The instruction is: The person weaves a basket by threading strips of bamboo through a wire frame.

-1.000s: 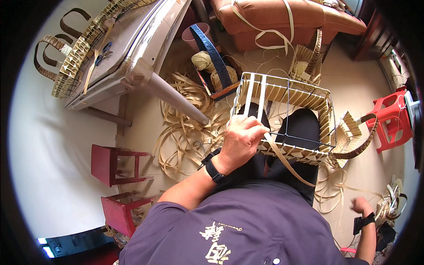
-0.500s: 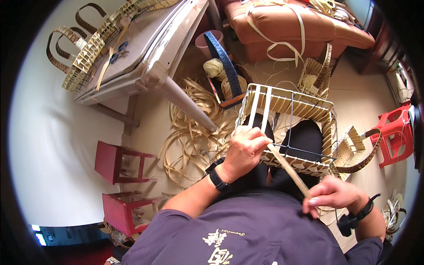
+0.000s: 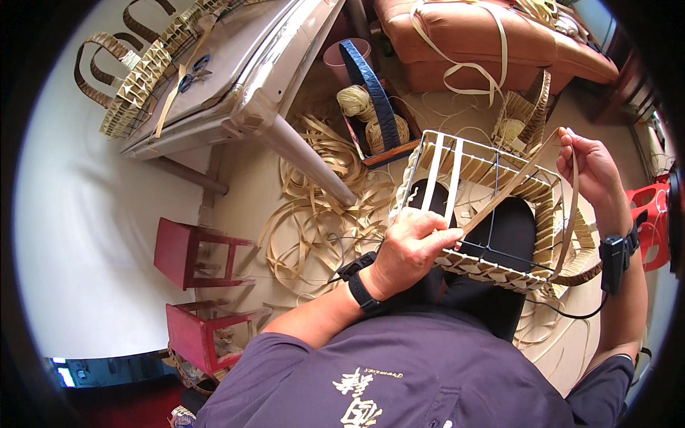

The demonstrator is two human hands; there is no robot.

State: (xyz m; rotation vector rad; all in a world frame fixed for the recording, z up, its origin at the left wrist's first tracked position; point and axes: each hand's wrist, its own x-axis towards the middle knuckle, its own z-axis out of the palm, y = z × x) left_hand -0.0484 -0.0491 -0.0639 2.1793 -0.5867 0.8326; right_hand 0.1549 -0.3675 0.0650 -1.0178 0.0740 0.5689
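Note:
A rectangular wire-framed basket (image 3: pixel 492 274), wrapped along its sides with pale strips, rests on my lap. Two pale strips run across its open wire face near the left end. My left hand (image 3: pixel 414 250) is closed at the near edge, pinching one end of a flat tan weaving strip (image 3: pixel 510 187). From there the strip slants up across the basket to my right hand (image 3: pixel 591 162), raised past the far right corner with fingertips pinched on it. Beyond that hand, the strip's loose length hangs down by the basket's right side.
Loose tan strips (image 3: pixel 307 207) lie heaped on the floor beside a table leg (image 3: pixel 314 164). A box with a blue handle (image 3: pixel 374 93) holds wound bundles. Two small red stools (image 3: pixel 175 253) stand left, a red plastic stool (image 3: pixel 649 221) right, and an orange sofa (image 3: pixel 442 43) beyond.
My right hand has swung from low near my body up to the basket's far right, carrying the strip across the frame. My left hand stays at the near edge.

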